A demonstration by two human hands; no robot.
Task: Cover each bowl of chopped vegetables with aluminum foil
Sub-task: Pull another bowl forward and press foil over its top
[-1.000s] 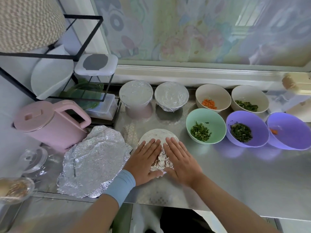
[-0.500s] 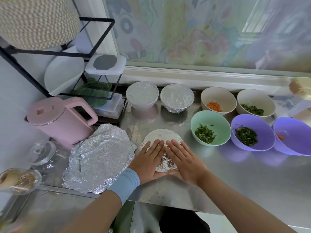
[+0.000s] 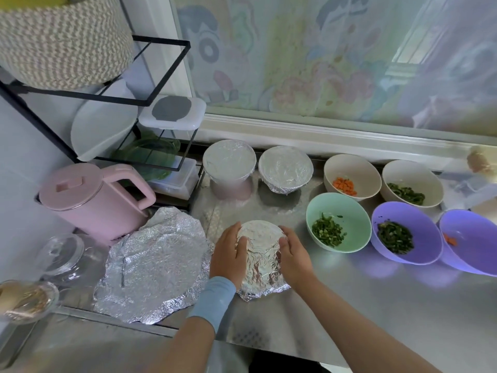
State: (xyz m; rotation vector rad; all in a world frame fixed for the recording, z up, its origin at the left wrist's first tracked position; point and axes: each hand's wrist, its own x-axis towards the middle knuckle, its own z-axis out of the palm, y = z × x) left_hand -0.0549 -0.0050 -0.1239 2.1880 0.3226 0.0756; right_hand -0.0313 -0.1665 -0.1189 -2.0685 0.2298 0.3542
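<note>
Foil-wrapped front bowl: crinkled, bright metal skin, stretched flat and round over the mouth, creased down the near wall, with a ragged hem lying on the counter. The left hand cups its left side and the right hand its right. The fingers of both curl over the rim, grasping the bowl between them. A blue cuff sits on the left wrist.

Counter: brushed steel, reflective.

Just left of the front bowl: foil sheet, roughly round, heavily wrinkled, lying flat.

Behind the front bowl: two covered bowls, foil drawn smooth over each mouth. The left one shows a pink base; the right one is wrapped down its wall.

Right of the front bowl: green bowl, matte, holding chopped greens. Beyond it are two purple bowls, glossy, one with greens, one with a scrap of carrot.

Behind and right of the front bowl: two beige bowls, uncovered, one with diced carrot, one with greens.

Far left of the front bowl: pink jug, lidded, with a loop handle, and a glass lid.
</note>
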